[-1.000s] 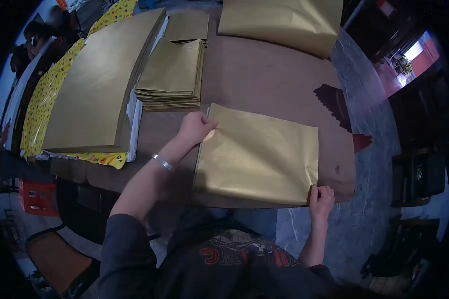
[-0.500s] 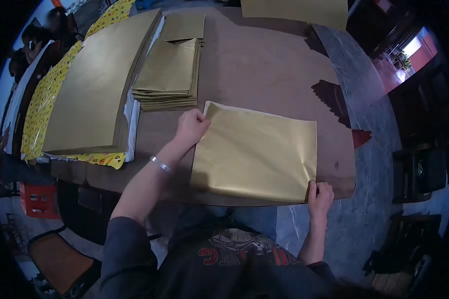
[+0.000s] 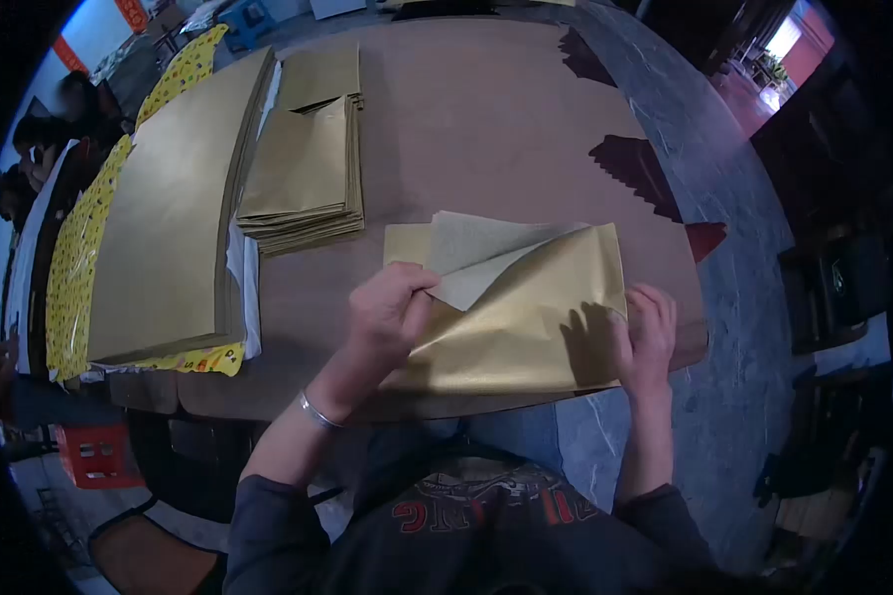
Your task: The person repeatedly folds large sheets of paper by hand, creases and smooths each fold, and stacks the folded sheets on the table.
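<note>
A sheet of gold paper (image 3: 526,337) lies on the table in front of me. My left hand (image 3: 392,307) pinches its upper left corner and has drawn it over, so the dull grey underside (image 3: 486,248) shows as a curled flap. More gold surface (image 3: 405,241) shows behind the flap; whether it is a second layer I cannot tell. At the sheet's right edge is my right hand (image 3: 650,332), open, thumb and fingers apart, its shadow falling on the gold. Whether the thumb touches the edge is unclear.
Folded gold paper stacks (image 3: 303,169) stand on the brown table (image 3: 466,119), left of the sheet. Farther left, large gold sheets (image 3: 179,218) are piled over yellow patterned wrapping (image 3: 79,258). Dark red jagged scraps (image 3: 635,174) mark the right edge. People (image 3: 74,104) sit at far left.
My left hand has pulled the sheet's upper left corner toward me, folding it over and baring the grey underside. My right hand has released the lower right corner and moved up slightly.
</note>
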Demonstrator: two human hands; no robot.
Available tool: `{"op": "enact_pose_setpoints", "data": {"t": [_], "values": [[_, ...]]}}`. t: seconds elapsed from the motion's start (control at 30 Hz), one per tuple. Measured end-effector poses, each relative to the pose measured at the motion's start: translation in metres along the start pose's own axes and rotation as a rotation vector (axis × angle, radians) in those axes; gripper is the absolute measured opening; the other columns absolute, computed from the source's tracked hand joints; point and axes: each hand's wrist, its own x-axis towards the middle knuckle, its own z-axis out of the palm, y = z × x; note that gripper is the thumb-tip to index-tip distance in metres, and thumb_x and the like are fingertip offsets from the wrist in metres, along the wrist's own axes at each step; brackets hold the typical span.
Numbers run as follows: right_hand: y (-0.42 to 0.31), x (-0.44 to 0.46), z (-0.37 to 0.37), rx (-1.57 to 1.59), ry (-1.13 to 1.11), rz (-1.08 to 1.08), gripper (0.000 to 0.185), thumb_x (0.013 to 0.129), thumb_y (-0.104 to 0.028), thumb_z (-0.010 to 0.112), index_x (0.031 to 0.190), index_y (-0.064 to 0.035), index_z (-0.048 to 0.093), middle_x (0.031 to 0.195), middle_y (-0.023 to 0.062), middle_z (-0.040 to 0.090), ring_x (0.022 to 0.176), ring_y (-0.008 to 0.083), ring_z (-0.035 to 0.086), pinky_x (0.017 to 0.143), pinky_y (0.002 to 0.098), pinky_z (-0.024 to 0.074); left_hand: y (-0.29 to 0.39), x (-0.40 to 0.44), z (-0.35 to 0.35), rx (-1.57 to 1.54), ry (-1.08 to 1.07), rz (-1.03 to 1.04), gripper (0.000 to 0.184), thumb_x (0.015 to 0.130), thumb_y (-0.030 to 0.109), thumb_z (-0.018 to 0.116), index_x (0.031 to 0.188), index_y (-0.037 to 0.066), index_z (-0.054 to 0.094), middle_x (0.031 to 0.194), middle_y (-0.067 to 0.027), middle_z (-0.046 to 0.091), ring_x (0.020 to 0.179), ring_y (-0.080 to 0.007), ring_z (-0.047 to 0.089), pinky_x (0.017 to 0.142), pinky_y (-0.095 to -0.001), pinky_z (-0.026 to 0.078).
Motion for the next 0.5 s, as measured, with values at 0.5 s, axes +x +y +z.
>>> {"op": "enact_pose_setpoints", "data": {"t": [0.5], "values": [[-0.091, 0.088, 0.030, 0.461, 0.002, -0.500, 0.015, 0.077, -0.013, 0.074, 0.087, -0.0066, 0.065, 0.097, 0.0094, 0.060, 0.099, 0.0311, 0.060, 0.092, 0.0493, 0.0450, 0.030, -0.012, -0.019, -0.391, -0.098, -0.411, 0.010, 0.090, 0.008, 0.066, 0.096, 0.001, 0.067, 0.089, -0.0082, 0.070, 0.080, -0.0161, 0.066, 0.071, -0.0295, 0.052]]}}
